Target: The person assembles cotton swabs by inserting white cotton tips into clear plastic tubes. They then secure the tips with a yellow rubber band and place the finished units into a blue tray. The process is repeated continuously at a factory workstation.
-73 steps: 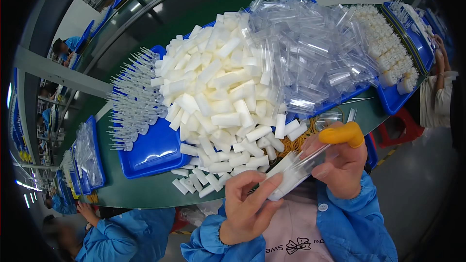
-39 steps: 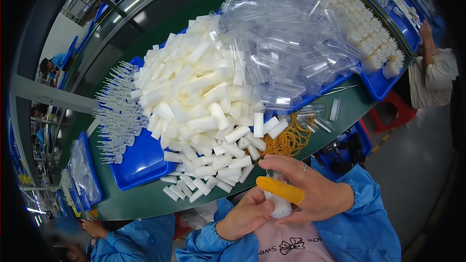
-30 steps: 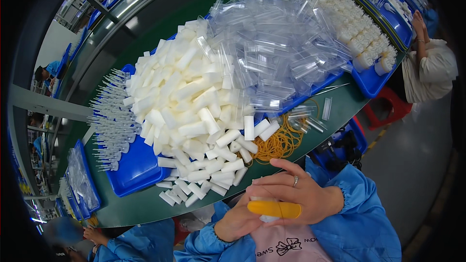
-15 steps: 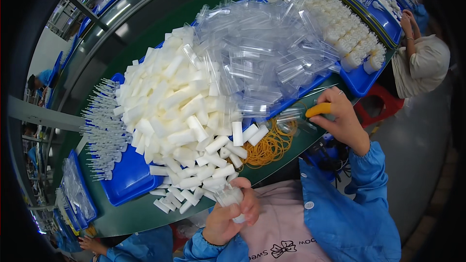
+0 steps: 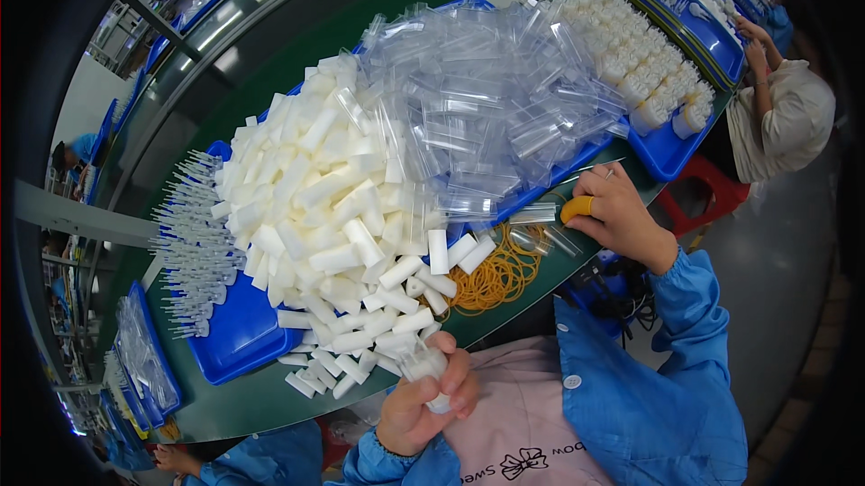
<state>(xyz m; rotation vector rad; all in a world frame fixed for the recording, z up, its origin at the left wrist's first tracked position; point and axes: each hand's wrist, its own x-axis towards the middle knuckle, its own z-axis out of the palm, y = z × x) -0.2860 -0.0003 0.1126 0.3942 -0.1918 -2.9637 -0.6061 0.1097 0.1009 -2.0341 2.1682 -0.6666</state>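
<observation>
In my left hand (image 5: 431, 403), close to my body, is a small white cylindrical piece (image 5: 425, 365) with clear plastic at its upper end; the fingers wrap round it. My right hand (image 5: 622, 214) is at the table's front edge, fingers curled together, a yellow finger cot (image 5: 578, 208) on one digit. What those fingers hold, if anything, I cannot make out. Thin metal tweezers (image 5: 590, 168) are beside them. Clear plastic tubes (image 5: 535, 213) lie just left of that hand, near a heap of yellow rubber bands (image 5: 491, 283).
A big pile of white foam cylinders (image 5: 315, 180) adjoins a heap of clear plastic sleeves (image 5: 478, 99). White rosette-like parts (image 5: 649, 72) fill a tray at right. Thin white nozzle-like parts (image 5: 191, 243) rest by a blue tray (image 5: 239, 328). A co-worker (image 5: 784, 112) sits at right.
My right hand has moved slightly down and left, its fingers drawn closer together. My left hand still holds the white piece, almost unmoved.
</observation>
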